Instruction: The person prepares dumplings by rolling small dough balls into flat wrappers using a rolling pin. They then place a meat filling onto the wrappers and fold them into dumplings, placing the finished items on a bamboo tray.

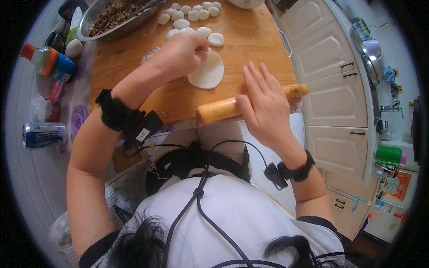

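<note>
My left hand [186, 55] pinches the upper left edge of a round, flat dough wrapper [208, 73], which lies on a wooden board [134, 97]. With its fingers extended, my right hand [264, 104] lies flat over a wooden rolling pin [218, 110] at the board's near edge. The fingers are not wrapped round the pin. Just beyond the wrapper are several flattened dough pieces [216, 40], partly hidden by my left hand. Farther off, several small dough balls [193, 15] sit in a group. Some loose flour [149, 55] shows beside my left wrist.
A metal bowl of minced filling [114, 18] with a utensil in it stands at the far left. Left of the board are a bottle with a red cap [50, 62], an egg [73, 48] and a drink can [44, 135]. Cabinets [336, 97] line the right side.
</note>
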The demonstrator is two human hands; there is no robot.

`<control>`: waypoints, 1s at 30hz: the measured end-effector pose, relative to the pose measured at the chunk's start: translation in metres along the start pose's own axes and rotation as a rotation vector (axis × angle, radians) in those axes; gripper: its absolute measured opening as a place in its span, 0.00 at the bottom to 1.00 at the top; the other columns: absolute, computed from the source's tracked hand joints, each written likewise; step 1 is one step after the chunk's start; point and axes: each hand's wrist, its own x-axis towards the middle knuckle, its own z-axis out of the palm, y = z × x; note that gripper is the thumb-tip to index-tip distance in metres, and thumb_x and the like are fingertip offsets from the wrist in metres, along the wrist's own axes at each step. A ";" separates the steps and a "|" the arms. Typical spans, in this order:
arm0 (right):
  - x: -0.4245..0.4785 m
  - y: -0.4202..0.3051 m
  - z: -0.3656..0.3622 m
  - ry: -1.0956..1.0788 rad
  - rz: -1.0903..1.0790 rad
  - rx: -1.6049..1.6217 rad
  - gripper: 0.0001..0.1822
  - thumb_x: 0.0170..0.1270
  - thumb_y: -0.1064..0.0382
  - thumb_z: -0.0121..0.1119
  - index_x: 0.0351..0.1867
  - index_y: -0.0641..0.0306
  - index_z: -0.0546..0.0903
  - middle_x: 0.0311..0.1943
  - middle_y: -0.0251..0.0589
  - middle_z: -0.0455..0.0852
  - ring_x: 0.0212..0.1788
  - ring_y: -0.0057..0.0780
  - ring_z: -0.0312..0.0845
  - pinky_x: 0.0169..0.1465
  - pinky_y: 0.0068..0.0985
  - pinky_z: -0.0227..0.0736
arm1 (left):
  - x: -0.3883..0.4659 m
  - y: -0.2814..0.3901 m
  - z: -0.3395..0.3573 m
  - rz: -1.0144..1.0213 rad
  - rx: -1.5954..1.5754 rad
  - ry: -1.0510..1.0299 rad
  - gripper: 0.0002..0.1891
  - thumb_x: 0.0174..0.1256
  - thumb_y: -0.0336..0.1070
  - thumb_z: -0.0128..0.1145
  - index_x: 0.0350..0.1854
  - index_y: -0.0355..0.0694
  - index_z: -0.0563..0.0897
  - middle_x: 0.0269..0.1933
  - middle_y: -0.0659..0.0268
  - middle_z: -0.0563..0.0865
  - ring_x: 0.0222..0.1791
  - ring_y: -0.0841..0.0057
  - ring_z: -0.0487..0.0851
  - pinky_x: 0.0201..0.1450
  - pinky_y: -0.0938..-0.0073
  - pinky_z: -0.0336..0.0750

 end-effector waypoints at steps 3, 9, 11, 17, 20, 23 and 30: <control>0.008 0.001 0.007 0.000 -0.008 -0.003 0.30 0.68 0.50 0.52 0.64 0.72 0.75 0.65 0.59 0.76 0.70 0.57 0.66 0.72 0.46 0.59 | -0.009 0.019 -0.007 -0.138 -0.010 -0.175 0.11 0.62 0.37 0.64 0.33 0.31 0.84 0.27 0.54 0.84 0.26 0.73 0.81 0.32 0.68 0.75; 0.093 0.033 0.064 0.243 -0.040 -0.141 0.30 0.69 0.50 0.50 0.64 0.71 0.74 0.64 0.61 0.76 0.69 0.59 0.68 0.72 0.45 0.59 | 0.016 0.022 -0.002 -0.005 0.201 -0.240 0.13 0.61 0.40 0.66 0.33 0.31 0.85 0.26 0.51 0.84 0.25 0.69 0.81 0.31 0.66 0.75; 0.094 0.038 0.065 0.252 -0.050 -0.173 0.30 0.69 0.50 0.50 0.65 0.71 0.73 0.63 0.63 0.76 0.68 0.59 0.68 0.72 0.45 0.59 | 0.021 0.012 0.002 0.106 0.155 -0.179 0.13 0.61 0.38 0.66 0.34 0.31 0.84 0.28 0.50 0.84 0.26 0.68 0.82 0.33 0.65 0.75; -0.002 -0.005 -0.001 0.018 -0.022 -0.024 0.28 0.69 0.53 0.50 0.62 0.73 0.75 0.62 0.61 0.77 0.67 0.58 0.69 0.70 0.46 0.62 | -0.001 -0.007 0.011 0.070 0.073 0.193 0.11 0.62 0.36 0.64 0.35 0.31 0.84 0.29 0.50 0.85 0.28 0.64 0.83 0.35 0.65 0.76; 0.001 0.002 0.004 0.022 -0.035 0.037 0.27 0.68 0.54 0.50 0.60 0.73 0.77 0.62 0.60 0.78 0.67 0.57 0.70 0.70 0.46 0.62 | -0.011 0.017 0.000 -0.068 0.066 -0.085 0.11 0.60 0.37 0.64 0.37 0.32 0.87 0.34 0.46 0.87 0.34 0.53 0.86 0.39 0.59 0.78; 0.051 0.015 0.033 0.088 -0.044 0.017 0.25 0.68 0.54 0.50 0.58 0.72 0.78 0.61 0.63 0.78 0.67 0.59 0.70 0.70 0.46 0.62 | -0.003 0.040 -0.006 -0.108 0.225 -0.318 0.13 0.61 0.40 0.64 0.35 0.33 0.87 0.31 0.46 0.86 0.33 0.53 0.86 0.39 0.58 0.79; 0.069 0.032 0.052 0.189 -0.133 -0.151 0.25 0.69 0.53 0.51 0.57 0.71 0.79 0.61 0.66 0.76 0.65 0.63 0.70 0.70 0.46 0.63 | 0.015 0.008 0.006 0.165 0.044 -0.179 0.09 0.63 0.34 0.64 0.37 0.32 0.86 0.30 0.52 0.87 0.29 0.67 0.85 0.36 0.67 0.78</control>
